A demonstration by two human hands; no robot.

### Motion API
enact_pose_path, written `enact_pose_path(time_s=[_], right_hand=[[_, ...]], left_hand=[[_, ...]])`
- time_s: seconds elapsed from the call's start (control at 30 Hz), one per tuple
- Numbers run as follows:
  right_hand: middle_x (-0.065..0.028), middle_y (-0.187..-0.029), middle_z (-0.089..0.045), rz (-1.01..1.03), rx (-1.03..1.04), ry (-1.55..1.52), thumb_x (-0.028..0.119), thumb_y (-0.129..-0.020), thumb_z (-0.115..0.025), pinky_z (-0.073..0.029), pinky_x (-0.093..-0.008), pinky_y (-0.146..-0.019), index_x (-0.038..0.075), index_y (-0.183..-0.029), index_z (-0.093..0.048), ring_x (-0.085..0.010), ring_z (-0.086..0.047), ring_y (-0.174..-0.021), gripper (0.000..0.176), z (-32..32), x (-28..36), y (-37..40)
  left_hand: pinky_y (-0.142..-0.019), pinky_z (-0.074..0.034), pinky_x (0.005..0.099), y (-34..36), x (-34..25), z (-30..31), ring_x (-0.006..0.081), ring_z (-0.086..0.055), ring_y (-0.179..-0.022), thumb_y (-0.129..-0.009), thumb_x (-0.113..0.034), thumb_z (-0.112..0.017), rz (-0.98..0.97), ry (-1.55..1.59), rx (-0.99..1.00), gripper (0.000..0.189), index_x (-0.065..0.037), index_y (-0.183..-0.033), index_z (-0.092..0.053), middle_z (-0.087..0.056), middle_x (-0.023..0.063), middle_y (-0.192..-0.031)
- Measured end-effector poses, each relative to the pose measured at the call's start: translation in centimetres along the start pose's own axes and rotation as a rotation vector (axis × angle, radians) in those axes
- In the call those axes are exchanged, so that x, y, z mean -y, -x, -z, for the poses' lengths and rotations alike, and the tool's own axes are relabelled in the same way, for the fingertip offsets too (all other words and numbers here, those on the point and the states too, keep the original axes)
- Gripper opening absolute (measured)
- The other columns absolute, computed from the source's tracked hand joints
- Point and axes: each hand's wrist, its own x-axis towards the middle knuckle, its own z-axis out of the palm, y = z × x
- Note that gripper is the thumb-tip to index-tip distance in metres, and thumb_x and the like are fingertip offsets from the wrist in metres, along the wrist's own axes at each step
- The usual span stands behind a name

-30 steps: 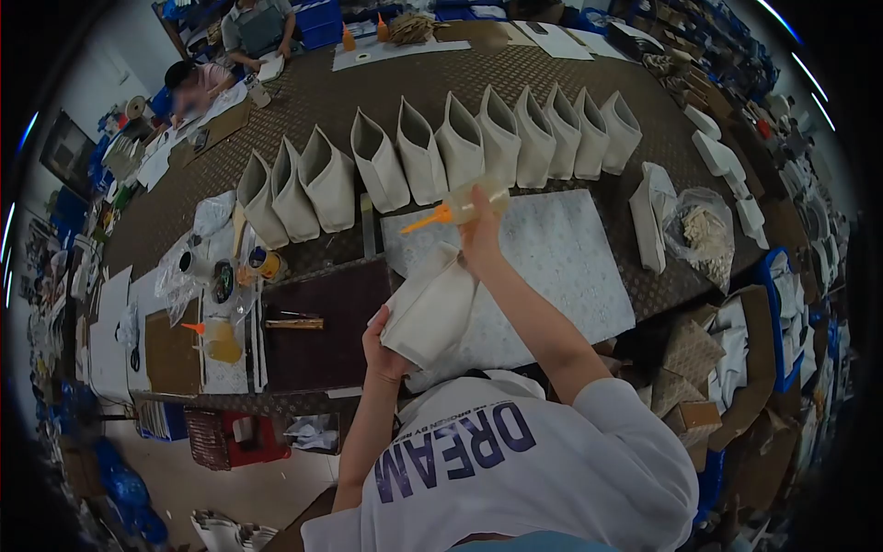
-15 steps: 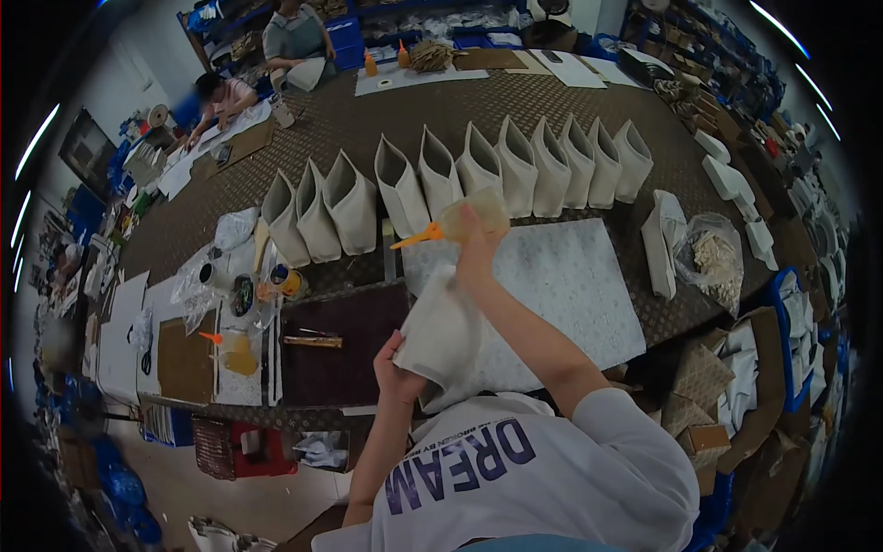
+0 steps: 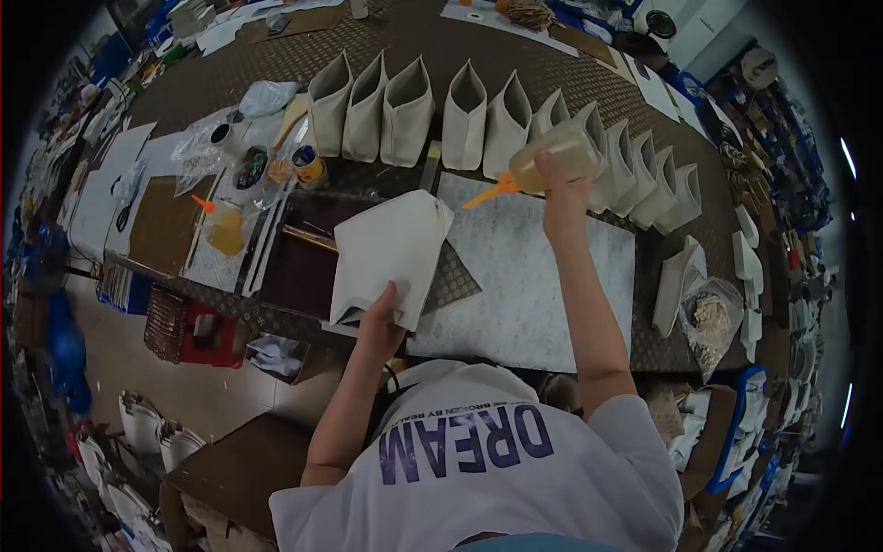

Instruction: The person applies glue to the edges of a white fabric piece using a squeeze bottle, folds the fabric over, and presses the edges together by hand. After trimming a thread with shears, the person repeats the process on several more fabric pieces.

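My left hand [image 3: 379, 322] grips the lower edge of an off-white fabric pouch [image 3: 391, 244], thumb on its near face. The pouch is tilted over the dark mat and the pale sheet. My right hand [image 3: 563, 189] is wrapped around a squeeze bottle [image 3: 561, 158] of pale yellowish liquid. Its orange nozzle [image 3: 492, 189] points down and left, apart from the pouch. Behind the bottle stands a row of similar open-topped pouches [image 3: 464, 120], a few of them partly hidden by it.
A pale sheet [image 3: 543, 276] covers the table in front of me. Thin tools [image 3: 311, 237] lie on a dark mat [image 3: 290, 276]. To the left are a second orange-tipped bottle [image 3: 223, 228] and a yellow-labelled jar [image 3: 308, 166]. A plastic bag of small pieces [image 3: 711, 322] sits right.
My view has turned and dipped. The pouch in my left hand has swung left and shows its broad face. My right hand keeps the bottle, now farther from the pouch.
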Motion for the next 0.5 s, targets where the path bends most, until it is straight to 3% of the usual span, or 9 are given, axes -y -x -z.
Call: enact_pose_path(time_s=[0.2,0.5], right_hand=[[-0.0119,-0.124,-0.038,0.034,0.083,0.103,0.013,-0.070,-0.078,-0.043,-0.0342,-0.093,0.009,-0.132,-0.021,-0.0211,-0.045,-0.113,0.085,-2.9,-2.2,1.3],[-0.0130,-0.124,-0.036,0.086,0.155,0.230,0.016,-0.069,-0.080,-0.042,-0.0345,-0.095,0.009,-0.131,-0.021,-0.0227,-0.042,-0.115,0.086,-4.0,-3.5,1.2]], left_hand=[[-0.094,-0.041,0.0343,0.8,1.3,1.7,0.0183,-0.051,-0.111,-0.088,-0.034,-0.063,0.139,-0.013,-0.129,0.050,-0.008,-0.127,-0.047,-0.052,0.0030,-0.122],[-0.094,-0.036,0.0293,1.1,1.7,1.4,0.0133,-0.047,-0.112,-0.086,-0.039,-0.064,0.220,-0.055,-0.099,0.052,-0.011,-0.128,-0.049,-0.051,-0.0020,-0.123]])
